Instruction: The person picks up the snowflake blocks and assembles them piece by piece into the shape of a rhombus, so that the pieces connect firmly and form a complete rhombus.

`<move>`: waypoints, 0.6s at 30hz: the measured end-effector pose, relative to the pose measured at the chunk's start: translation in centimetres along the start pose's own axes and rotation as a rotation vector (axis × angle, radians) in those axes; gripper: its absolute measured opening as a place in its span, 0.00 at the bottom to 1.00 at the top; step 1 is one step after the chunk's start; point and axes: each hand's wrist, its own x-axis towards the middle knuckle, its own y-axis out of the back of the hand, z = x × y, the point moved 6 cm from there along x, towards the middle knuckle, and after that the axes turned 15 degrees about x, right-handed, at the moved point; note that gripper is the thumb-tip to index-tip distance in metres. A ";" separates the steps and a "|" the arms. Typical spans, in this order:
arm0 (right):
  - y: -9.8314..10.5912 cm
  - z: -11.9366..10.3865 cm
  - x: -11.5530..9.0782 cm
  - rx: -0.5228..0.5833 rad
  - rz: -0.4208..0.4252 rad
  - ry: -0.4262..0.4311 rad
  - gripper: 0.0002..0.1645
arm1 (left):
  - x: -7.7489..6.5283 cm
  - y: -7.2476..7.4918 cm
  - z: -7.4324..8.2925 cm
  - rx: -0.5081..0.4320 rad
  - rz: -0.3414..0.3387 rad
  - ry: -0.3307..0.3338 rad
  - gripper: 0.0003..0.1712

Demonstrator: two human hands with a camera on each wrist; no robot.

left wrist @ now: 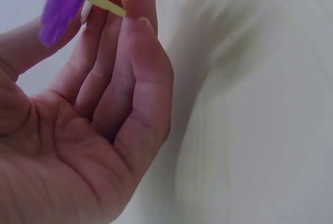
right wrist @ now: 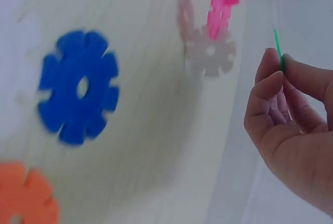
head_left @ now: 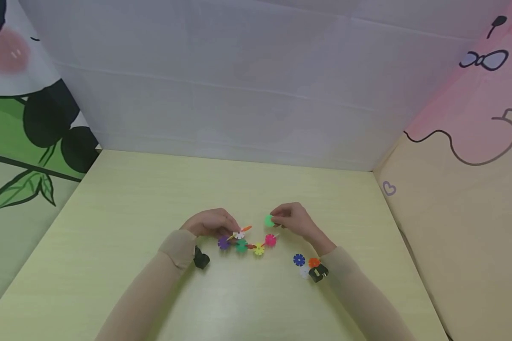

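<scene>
A chain of notched plastic snowflake discs [head_left: 241, 245] curves between the two hands, with purple, green, yellow and pink discs showing. My left hand [head_left: 211, 222] holds its left part, fingers curled beside a purple disc [left wrist: 65, 8] and a thin yellow disc [left wrist: 105, 3]. A white disc [head_left: 239, 234] and an orange disc [head_left: 247, 228] show by those fingertips. To the right, above the chain's pink disc [head_left: 270, 240], my right hand [head_left: 294, 220] pinches a bright green disc [head_left: 269, 221] between thumb and fingertips. That disc stands edge-on in the right wrist view, apart from the chain.
Below my right forearm lie a loose blue disc [head_left: 299, 260], an orange disc [head_left: 314, 262] and a whitish disc [head_left: 304, 272]. Black wrist-camera mounts [head_left: 201, 258] hang under both wrists. A pale wall [head_left: 239, 113] closes the table's [head_left: 239, 303] far side, with printed panels left and right.
</scene>
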 end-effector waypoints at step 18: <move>-2.8 -1.9 1.3 -0.120 -0.029 -0.019 0.09 | 0.1 0.1 0.4 0.140 0.099 -0.166 0.10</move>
